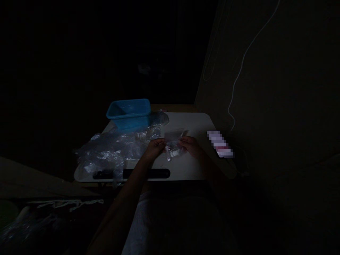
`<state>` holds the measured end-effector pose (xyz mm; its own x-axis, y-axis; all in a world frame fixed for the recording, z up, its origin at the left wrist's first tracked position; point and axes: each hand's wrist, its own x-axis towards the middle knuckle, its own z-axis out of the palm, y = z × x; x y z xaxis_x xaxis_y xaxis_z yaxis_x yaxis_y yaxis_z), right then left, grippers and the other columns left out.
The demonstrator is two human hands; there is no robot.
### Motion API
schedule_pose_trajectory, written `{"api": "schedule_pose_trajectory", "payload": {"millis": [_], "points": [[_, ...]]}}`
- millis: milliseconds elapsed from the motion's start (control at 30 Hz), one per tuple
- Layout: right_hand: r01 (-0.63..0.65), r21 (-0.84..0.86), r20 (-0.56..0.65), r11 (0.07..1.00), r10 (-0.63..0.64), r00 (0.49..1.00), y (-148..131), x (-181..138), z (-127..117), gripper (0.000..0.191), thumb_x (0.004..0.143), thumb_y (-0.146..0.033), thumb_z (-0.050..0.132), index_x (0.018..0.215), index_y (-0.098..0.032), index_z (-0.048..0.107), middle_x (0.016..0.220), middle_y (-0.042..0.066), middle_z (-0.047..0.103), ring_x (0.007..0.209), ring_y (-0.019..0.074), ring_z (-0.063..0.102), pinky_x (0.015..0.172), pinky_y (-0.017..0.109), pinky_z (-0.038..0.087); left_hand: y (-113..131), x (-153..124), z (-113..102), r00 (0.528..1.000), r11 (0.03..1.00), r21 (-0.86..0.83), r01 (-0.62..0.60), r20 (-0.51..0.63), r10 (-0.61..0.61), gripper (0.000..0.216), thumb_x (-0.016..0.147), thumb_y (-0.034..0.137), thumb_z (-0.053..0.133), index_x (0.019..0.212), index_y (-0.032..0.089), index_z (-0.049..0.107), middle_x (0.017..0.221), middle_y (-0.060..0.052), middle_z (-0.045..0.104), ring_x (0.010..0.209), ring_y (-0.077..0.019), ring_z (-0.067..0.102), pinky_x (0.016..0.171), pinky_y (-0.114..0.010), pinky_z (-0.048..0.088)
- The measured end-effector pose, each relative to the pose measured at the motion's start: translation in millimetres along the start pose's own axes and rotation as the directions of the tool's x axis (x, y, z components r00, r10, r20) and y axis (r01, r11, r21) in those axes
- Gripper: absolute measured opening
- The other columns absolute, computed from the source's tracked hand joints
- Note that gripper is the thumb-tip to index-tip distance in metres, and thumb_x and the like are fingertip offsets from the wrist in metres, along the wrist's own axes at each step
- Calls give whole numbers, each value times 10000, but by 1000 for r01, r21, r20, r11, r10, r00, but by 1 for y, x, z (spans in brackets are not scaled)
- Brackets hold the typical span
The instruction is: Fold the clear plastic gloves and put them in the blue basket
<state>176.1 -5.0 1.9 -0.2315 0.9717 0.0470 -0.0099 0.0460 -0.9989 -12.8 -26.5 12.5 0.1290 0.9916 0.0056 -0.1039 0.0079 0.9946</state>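
Above the middle of a small white table (186,120), a small clear plastic bag (174,143) is stretched between my two hands. My left hand (156,147) pinches its left edge, fingers closed. On the opposite edge my right hand (190,144) grips it between thumb and fingers. Something small and shiny shows at the bag's lower end, too dim to make out. Left of my left hand lies a heap of crumpled clear plastic bags (114,148), spreading over the table's left side and front edge.
A blue plastic tub (130,118) stands at the back left among the plastic. Near the right edge lies a phone with a lit, blurred screen (220,144). A dark slot (148,173) runs along the front edge. A white cable (242,63) hangs down the right wall. The room is very dark.
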Motion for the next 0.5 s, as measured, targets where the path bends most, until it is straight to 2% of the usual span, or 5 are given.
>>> {"api": "schedule_pose_trajectory", "payload": {"millis": [100,333,500], "points": [[-13,20,-20,1000,13,1000,-5,-1,1,229,553,-372,643,625,-165,580,501,-44,518,423,59,402,406,186,269,-1,0,-2,1000,999,-24,-21,17,22,178,577,297,641,684,157,662,585,15,599,486,-73,486,494,-204,398],[-42,47,-35,998,43,998,-17,-6,3,141,532,-276,607,626,-177,641,571,-27,607,511,93,503,479,204,363,-5,4,-4,999,1000,1,-24,28,24,171,592,327,637,606,157,648,559,0,597,467,-72,456,480,-206,367],[-165,93,-18,982,167,986,-16,-5,4,115,559,-263,590,584,-163,640,524,0,600,503,122,527,498,243,400,-9,7,-5,1000,999,25,-29,13,29,150,601,299,624,595,150,632,466,28,517,427,-57,394,454,-185,290]]}}
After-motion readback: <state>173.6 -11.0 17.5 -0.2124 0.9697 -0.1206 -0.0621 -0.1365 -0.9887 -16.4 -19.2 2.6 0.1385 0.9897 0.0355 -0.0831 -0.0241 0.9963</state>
